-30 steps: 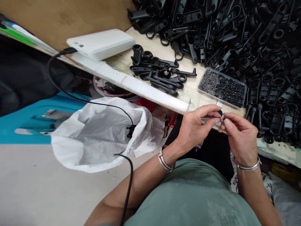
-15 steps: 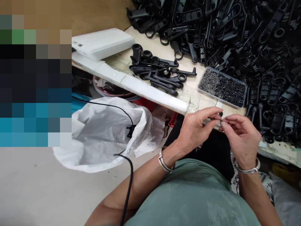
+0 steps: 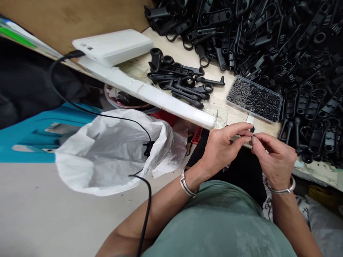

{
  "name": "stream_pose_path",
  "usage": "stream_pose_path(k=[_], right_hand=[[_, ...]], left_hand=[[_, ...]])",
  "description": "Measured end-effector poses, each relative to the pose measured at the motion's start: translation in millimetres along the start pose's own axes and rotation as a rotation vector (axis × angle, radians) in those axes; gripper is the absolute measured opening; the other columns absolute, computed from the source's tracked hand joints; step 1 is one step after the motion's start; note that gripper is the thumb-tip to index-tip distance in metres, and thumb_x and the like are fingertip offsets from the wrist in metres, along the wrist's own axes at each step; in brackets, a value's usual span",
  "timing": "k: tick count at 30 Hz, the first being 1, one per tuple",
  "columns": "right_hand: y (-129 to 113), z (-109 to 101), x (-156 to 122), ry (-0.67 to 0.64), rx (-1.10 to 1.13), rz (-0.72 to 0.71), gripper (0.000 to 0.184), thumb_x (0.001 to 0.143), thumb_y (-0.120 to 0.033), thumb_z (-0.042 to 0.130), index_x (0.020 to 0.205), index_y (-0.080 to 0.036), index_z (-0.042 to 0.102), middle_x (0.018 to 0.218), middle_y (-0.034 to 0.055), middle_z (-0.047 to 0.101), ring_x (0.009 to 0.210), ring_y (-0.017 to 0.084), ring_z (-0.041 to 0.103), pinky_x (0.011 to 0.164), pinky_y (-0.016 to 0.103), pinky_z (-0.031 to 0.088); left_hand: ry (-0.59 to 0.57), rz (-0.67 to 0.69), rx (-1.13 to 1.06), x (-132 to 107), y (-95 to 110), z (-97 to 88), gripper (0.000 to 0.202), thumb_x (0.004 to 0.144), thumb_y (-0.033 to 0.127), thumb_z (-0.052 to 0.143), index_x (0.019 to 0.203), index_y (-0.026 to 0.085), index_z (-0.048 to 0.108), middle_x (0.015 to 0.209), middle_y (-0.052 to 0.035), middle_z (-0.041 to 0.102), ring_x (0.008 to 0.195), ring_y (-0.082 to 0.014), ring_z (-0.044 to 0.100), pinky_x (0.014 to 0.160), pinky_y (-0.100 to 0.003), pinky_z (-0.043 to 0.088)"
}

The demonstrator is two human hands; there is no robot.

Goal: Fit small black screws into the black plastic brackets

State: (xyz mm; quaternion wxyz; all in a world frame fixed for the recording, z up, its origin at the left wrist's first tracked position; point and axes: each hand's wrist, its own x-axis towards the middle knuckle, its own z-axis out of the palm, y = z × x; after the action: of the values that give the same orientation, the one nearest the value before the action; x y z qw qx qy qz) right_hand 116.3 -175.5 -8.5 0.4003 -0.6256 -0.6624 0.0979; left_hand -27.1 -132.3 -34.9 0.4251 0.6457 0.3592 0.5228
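Note:
My left hand (image 3: pixel 223 144) and my right hand (image 3: pixel 276 160) meet fingertip to fingertip at the table's front edge. The left pinches a small black plastic part (image 3: pixel 251 129), only a bit of which shows. The right thumb and forefinger are pressed together on something tiny at that part; I cannot make out what. Just beyond the hands lies a clear tray of small black screws (image 3: pixel 254 99). A small stack of black plastic arms (image 3: pixel 182 80) lies further left on the table.
A large heap of black plastic arms (image 3: pixel 281 39) covers the table's back and right. A white power bank (image 3: pixel 114 46) with a black cable (image 3: pixel 107 116) lies at the left corner. An open white plastic bag (image 3: pixel 112 150) sits below the table edge, beside a blue stool (image 3: pixel 26 137).
My right hand has turned and dipped slightly, its fingers closing tighter against the left fingertips. The left hand has stayed almost still.

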Motion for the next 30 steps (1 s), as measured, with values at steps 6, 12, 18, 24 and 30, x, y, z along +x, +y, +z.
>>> stream_pose_path(k=[6,12,18,24,30], right_hand=[[14.7,-10.3,6.8,0.009,-0.142,-0.092,0.011,0.089,-0.022,0.063,0.081,-0.022,0.071,0.072,-0.0002,0.070,0.055,0.014,0.061,0.059,0.026,0.053],[32.6,-13.6,11.3,-0.052,-0.239,-0.153,0.014,0.089,-0.020,0.062,0.077,-0.020,0.069,0.067,-0.0002,0.068,0.053,0.013,0.058,0.055,0.025,0.046],[32.8,-7.1,20.4,-0.113,-0.316,-0.287,0.015,0.090,-0.018,0.059,0.078,-0.018,0.068,0.070,0.0003,0.069,0.055,0.012,0.061,0.058,0.024,0.047],[32.4,-5.6,24.7,-0.192,-0.449,-0.360,0.016,0.092,-0.017,0.056,0.083,-0.015,0.068,0.076,0.0030,0.071,0.066,0.016,0.066,0.063,0.026,0.046],[28.6,-4.2,26.5,-0.261,-0.546,-0.364,0.020,0.092,-0.018,0.053,0.078,-0.015,0.066,0.073,0.0037,0.069,0.064,0.017,0.065,0.060,0.028,0.040]], left_hand=[[-0.121,0.231,0.313,6.8,-3.4,-18.2,0.027,0.086,0.013,0.066,0.113,0.017,0.065,0.108,-0.0058,0.075,0.101,-0.0165,0.070,0.092,-0.028,0.053],[-0.297,0.247,0.753,12.9,-12.4,-26.1,0.019,0.092,0.011,0.055,0.108,0.016,0.063,0.103,-0.0069,0.073,0.098,-0.0216,0.067,0.088,-0.036,0.046],[-0.304,0.305,0.810,7.6,-13.3,-21.4,0.016,0.094,0.012,0.052,0.106,0.017,0.062,0.092,-0.0024,0.073,0.084,-0.0165,0.065,0.081,-0.031,0.043],[-0.279,0.314,0.799,6.2,-14.5,-22.1,0.014,0.094,0.013,0.052,0.103,0.017,0.062,0.090,-0.0018,0.073,0.082,-0.0158,0.064,0.079,-0.030,0.042],[-0.265,0.316,0.770,5.0,-17.0,-21.6,0.012,0.094,0.013,0.054,0.102,0.017,0.061,0.087,-0.0012,0.071,0.082,-0.0160,0.062,0.079,-0.031,0.042]])
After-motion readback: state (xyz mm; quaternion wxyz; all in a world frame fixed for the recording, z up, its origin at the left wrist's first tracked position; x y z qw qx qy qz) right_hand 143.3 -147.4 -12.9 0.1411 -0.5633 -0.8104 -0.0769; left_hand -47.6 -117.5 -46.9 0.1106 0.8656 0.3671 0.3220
